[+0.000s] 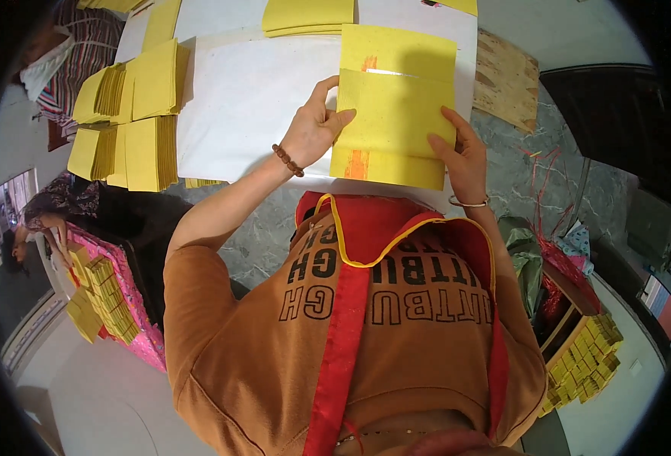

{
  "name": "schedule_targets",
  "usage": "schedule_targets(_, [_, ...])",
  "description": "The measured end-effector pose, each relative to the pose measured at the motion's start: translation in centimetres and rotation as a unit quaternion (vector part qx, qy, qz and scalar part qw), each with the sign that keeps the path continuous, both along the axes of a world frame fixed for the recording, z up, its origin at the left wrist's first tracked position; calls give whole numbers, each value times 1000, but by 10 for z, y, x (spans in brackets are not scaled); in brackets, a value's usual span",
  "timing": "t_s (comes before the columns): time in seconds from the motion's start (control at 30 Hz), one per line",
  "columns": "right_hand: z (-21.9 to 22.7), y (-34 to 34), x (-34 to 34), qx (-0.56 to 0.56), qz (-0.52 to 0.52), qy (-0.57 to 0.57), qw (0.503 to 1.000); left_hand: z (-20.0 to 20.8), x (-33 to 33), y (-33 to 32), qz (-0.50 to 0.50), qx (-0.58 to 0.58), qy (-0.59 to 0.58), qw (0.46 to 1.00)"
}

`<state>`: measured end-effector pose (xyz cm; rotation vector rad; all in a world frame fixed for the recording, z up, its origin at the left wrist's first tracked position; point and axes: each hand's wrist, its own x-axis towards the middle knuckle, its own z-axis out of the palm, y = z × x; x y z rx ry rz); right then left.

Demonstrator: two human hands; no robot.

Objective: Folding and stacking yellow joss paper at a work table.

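Between my two hands is a yellow paper sheet point(396, 114) with orange printed patches, one panel lying over another along a crosswise edge. My left hand point(316, 125) pinches its left edge, thumb on top and fingers partly behind. At the right edge my right hand point(463, 152) grips it, with the thumb on the front and a finger at the side. The sheet is over the near right part of the white table point(252, 106), its lower edge close to my red apron point(381, 224).
Stacks of yellow folded paper point(149, 148) stand along the table's left side. Another yellow pile point(309, 17) lies at the far edge. A person point(54, 220) sits at the left beside bundled yellow paper point(107, 292). More yellow bundles point(586, 361) are at lower right, near a plywood board point(506, 80).
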<state>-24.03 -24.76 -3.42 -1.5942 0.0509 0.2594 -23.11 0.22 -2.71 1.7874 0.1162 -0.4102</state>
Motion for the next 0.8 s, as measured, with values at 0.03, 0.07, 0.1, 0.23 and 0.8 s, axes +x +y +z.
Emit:
schedule_targets(0.03, [1,-1,0,-21,2,12,1000,2,1,-1,5,-2,0,1000])
schedule_targets(0.07, [0,0,1,-21,0,12,1000,4,1,-1,3,-1,0,1000])
schedule_targets(0.1, [-1,1,1,-11,-6,6,1000,6,2,0,5,-15,3,1000])
schedule_targets(0.23, [-1,1,-1,-11,-16,5,1000,19,3,3,20,5,31,999])
schedule_targets(0.8, [16,7,-22,-390,8,-235,890,17,-31,-20,-351,345,-320,810])
